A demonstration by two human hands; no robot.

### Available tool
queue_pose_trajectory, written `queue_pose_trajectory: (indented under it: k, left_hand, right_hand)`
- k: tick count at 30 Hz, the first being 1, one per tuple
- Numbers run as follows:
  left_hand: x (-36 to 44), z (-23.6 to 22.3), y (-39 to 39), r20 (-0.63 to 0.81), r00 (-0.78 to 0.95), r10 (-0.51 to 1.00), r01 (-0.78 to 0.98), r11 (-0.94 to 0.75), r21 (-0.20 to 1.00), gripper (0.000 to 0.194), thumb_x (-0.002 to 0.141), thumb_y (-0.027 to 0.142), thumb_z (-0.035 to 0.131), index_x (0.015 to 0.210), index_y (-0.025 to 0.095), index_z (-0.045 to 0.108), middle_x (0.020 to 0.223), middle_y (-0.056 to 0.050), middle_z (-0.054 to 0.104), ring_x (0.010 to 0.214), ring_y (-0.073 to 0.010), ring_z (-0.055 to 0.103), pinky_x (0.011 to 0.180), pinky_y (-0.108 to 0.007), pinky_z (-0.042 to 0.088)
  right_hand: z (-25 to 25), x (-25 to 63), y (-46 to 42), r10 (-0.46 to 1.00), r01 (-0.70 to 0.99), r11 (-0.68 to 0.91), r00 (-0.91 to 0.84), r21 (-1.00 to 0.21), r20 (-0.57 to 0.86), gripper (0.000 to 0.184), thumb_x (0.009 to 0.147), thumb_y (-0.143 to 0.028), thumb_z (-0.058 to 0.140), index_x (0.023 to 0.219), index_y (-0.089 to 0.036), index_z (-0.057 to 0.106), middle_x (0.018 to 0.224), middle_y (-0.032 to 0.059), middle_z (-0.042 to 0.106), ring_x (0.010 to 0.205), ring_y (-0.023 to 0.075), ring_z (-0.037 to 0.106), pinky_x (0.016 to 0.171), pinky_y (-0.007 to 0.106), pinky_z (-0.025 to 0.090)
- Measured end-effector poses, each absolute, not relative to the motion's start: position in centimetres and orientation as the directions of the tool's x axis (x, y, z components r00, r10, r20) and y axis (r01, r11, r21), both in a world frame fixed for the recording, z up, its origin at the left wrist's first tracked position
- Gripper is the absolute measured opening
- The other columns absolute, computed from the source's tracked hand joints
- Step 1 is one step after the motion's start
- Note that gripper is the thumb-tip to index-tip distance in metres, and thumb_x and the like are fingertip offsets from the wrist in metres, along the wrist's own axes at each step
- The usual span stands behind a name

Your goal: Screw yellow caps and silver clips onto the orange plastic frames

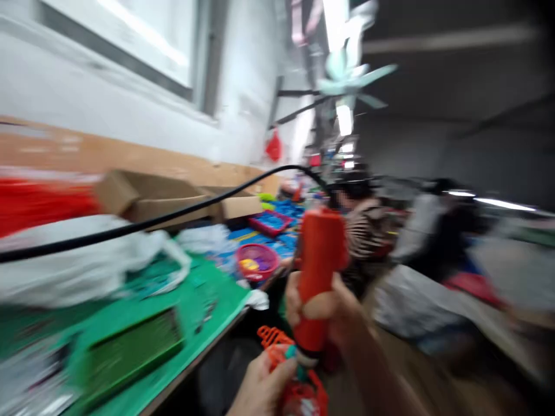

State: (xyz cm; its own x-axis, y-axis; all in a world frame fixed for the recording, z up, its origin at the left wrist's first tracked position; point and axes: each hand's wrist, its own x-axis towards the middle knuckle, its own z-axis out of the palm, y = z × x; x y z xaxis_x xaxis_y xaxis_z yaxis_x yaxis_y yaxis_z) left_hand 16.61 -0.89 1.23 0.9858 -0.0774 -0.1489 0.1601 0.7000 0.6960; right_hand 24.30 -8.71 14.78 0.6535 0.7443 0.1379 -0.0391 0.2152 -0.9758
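Note:
My right hand [323, 303] is wrapped round the body of an orange-red electric screwdriver [321, 254], held upright with its tip down and a black cord [234, 190] leaving its top. Below it, my left hand [264, 378] grips an orange plastic part [306, 398] with a small teal piece [299, 370] on it. The screwdriver's pale nose is right at the teal piece; motion blur hides whether the bit touches. An orange lattice-like strip [273, 335] shows just beyond my left fingers.
On the left, a green-covered table [208, 306] carries a green tray [134, 352] and white plastic bags [73, 260]. Farther back are cardboard boxes [165, 202] and a pink-red basket [258, 260]. A person in a striped top [368, 231] sits ahead; white sacks [416, 300] lie on the right.

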Motion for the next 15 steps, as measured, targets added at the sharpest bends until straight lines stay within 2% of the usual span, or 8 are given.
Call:
queue_pose_trajectory:
  k: [3, 6, 10, 15]
  left_hand:
    - [15.9, -0.2, 1.1, -0.120, 0.990, 0.072, 0.039, 0.681, 0.731, 0.047, 0.062, 0.049, 0.083, 0.086, 0.010, 0.072, 0.067, -0.008, 0.068, 0.055, -0.0165, 0.061, 0.057, -0.027, 0.046]
    - [14.9, -2.5, 3.9, -0.120, 0.947, 0.298, -0.116, 0.665, 0.738, 0.047, 0.063, 0.050, 0.082, 0.087, 0.010, 0.074, 0.068, -0.010, 0.069, 0.060, -0.0202, 0.063, 0.067, -0.034, 0.049]
    - [12.6, -3.9, 6.3, -0.180, 0.851, 0.493, -0.226, 0.654, 0.722, 0.044, 0.065, 0.048, 0.080, 0.088, 0.011, 0.074, 0.067, -0.007, 0.067, 0.054, -0.0157, 0.059, 0.059, -0.028, 0.047]
    - [10.6, -3.5, 8.1, -0.251, 0.744, 0.620, -0.321, 0.661, 0.678, 0.040, 0.069, 0.046, 0.079, 0.089, 0.012, 0.070, 0.068, -0.002, 0.064, 0.049, -0.0079, 0.051, 0.043, -0.018, 0.037]
  right_hand:
    - [12.5, 25.4, -6.0, 0.805, -0.083, 0.188, 0.584, -0.979, 0.105, 0.024, 0.048, -0.025, 0.082, 0.063, -0.019, 0.064, 0.057, 0.0020, 0.060, 0.049, 0.0145, 0.053, 0.049, 0.030, 0.043]
    - [10.2, 26.1, -2.0, 0.821, -0.159, 0.256, 0.557, -0.954, 0.128, 0.028, 0.054, -0.024, 0.081, 0.077, -0.026, 0.064, 0.058, 0.0035, 0.059, 0.050, 0.0191, 0.055, 0.048, 0.034, 0.045]
    - [8.2, 24.9, 2.7, 0.861, -0.238, 0.258, 0.496, -0.936, 0.111, 0.038, 0.055, -0.022, 0.080, 0.087, -0.026, 0.061, 0.061, 0.0009, 0.060, 0.051, 0.0191, 0.056, 0.049, 0.034, 0.046]
    - [7.1, 23.8, 6.6, 0.879, -0.192, 0.272, 0.448, -0.943, 0.163, 0.024, 0.058, -0.022, 0.078, 0.078, -0.019, 0.065, 0.065, 0.0011, 0.060, 0.057, 0.0165, 0.055, 0.055, 0.032, 0.046]
